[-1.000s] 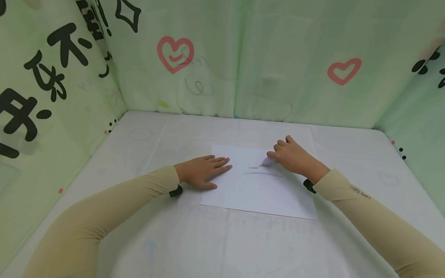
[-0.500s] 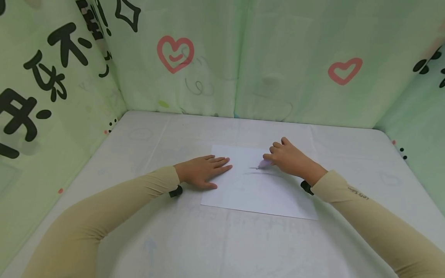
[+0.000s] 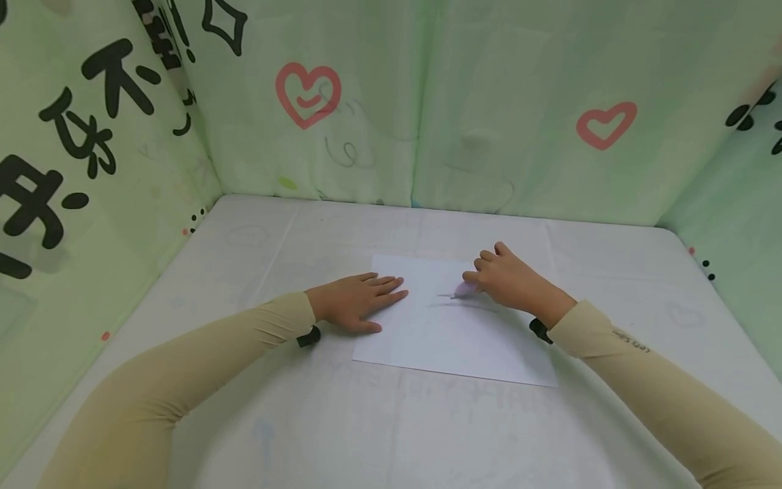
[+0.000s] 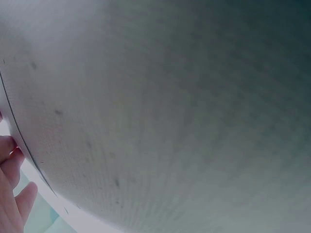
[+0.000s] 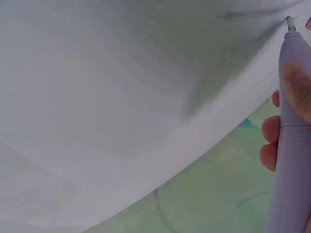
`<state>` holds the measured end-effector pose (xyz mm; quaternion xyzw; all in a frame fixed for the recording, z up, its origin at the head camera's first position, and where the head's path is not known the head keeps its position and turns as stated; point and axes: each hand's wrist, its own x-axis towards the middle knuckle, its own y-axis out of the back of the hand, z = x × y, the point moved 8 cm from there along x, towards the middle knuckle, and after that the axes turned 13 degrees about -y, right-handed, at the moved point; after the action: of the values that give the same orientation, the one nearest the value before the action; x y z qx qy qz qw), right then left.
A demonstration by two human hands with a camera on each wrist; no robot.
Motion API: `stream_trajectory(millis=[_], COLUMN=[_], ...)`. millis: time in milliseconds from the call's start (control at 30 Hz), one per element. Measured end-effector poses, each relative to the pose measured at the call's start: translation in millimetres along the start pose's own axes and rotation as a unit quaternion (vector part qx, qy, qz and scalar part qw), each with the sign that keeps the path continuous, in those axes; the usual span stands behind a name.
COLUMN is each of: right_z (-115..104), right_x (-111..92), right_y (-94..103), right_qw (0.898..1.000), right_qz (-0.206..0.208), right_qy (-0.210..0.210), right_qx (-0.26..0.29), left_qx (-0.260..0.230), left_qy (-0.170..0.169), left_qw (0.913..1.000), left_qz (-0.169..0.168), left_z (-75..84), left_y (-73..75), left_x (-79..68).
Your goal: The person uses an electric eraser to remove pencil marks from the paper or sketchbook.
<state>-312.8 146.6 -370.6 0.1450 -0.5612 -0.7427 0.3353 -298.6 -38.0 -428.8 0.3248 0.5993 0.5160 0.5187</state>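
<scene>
A sheet of white paper (image 3: 415,339) lies on the table. My left hand (image 3: 357,302) rests flat on its left edge, fingers spread; in the left wrist view only some fingers (image 4: 12,167) show at the left edge. My right hand (image 3: 510,278) grips a lavender electric eraser (image 5: 295,160), thumb along its barrel. The eraser's narrow tip (image 5: 290,23) meets the paper at a short grey pencil line (image 3: 444,295). Below that runs a longer, faint pencil line (image 3: 464,305). Small dark specks lie near the tip in the right wrist view.
A white cloth covers the table (image 3: 318,421). Green curtains (image 3: 489,136) with hearts and black characters enclose it at the back and both sides. Each wrist carries a black strap-on piece, seen at the left cuff (image 3: 309,337) and the right.
My right hand has moved slightly left with the electric eraser along the short line, then stayed almost in place. My left hand has not moved.
</scene>
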Motion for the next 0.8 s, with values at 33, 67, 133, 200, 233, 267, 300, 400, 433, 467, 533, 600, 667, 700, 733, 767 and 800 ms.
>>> stream_trajectory(millis=[33,67,133,200,233,267,300,400,433,467,533,600,667,700,733,767,800], right_z=[1.4,3.0,5.6,4.5,3.1,1.6,0.4,0.1,1.2,2.3,3.5,1.8,-0.8,-1.5,-1.5,-0.6,0.7], right_x=[0.1,0.1,-0.1,-0.5,-0.5,-0.4,-0.1,1.6,2.1,2.6,2.7,2.2,1.8,1.9,2.0,2.3,2.6], right_y=[0.1,0.2,0.2,0.9,1.2,1.5,1.9,2.0,1.9,1.7,0.7,0.1,-0.2,-0.3,0.1,-0.4,-0.9], right_qw=[1.000,1.000,1.000,1.000,1.000,1.000,1.000,1.000,1.000,1.000,1.000,1.000,1.000,1.000,1.000,1.000,1.000], right_qz=[-0.002,-0.004,-0.002,0.010,0.015,0.019,0.022,0.026,0.025,0.024,0.016,0.012,0.008,0.008,0.009,0.009,0.007], right_qy=[-0.005,-0.010,-0.016,-0.009,-0.003,0.004,0.010,0.010,0.005,0.000,-0.006,0.000,0.011,0.013,0.013,0.010,0.004], right_qx=[-0.003,-0.005,-0.004,0.002,0.005,0.005,0.005,-0.007,-0.012,-0.016,-0.016,-0.010,-0.004,-0.004,-0.005,-0.010,-0.014], left_qx=[-0.001,-0.001,-0.002,-0.005,-0.006,-0.007,-0.007,-0.006,-0.004,-0.005,-0.006,-0.007,-0.006,-0.005,-0.003,-0.001,0.001], left_qy=[-0.001,-0.003,-0.006,-0.007,-0.007,-0.007,-0.006,-0.003,-0.003,-0.003,-0.005,-0.007,-0.007,-0.006,-0.003,-0.001,0.001], left_qw=[1.0000,1.0000,1.0000,0.9999,0.9999,0.9999,1.0000,1.0000,1.0000,1.0000,1.0000,1.0000,1.0000,1.0000,1.0000,1.0000,1.0000], left_qz=[0.001,0.003,0.006,0.007,0.007,0.007,0.004,0.002,0.003,0.003,0.004,0.003,0.001,0.000,-0.003,-0.006,-0.008], left_z=[0.3,0.5,1.2,1.6,1.5,1.5,1.2,0.4,0.3,0.2,0.3,0.6,0.7,0.6,0.3,-0.1,-0.4], left_y=[0.4,0.7,1.3,1.6,1.6,1.7,1.4,0.5,0.4,0.2,0.1,-0.1,-0.2,-0.2,-0.6,-0.9,-1.3], left_x=[-0.1,-0.1,-0.4,-0.6,-0.6,-0.5,-0.5,-0.2,0.0,0.1,0.3,0.3,0.1,0.0,0.0,0.0,0.1])
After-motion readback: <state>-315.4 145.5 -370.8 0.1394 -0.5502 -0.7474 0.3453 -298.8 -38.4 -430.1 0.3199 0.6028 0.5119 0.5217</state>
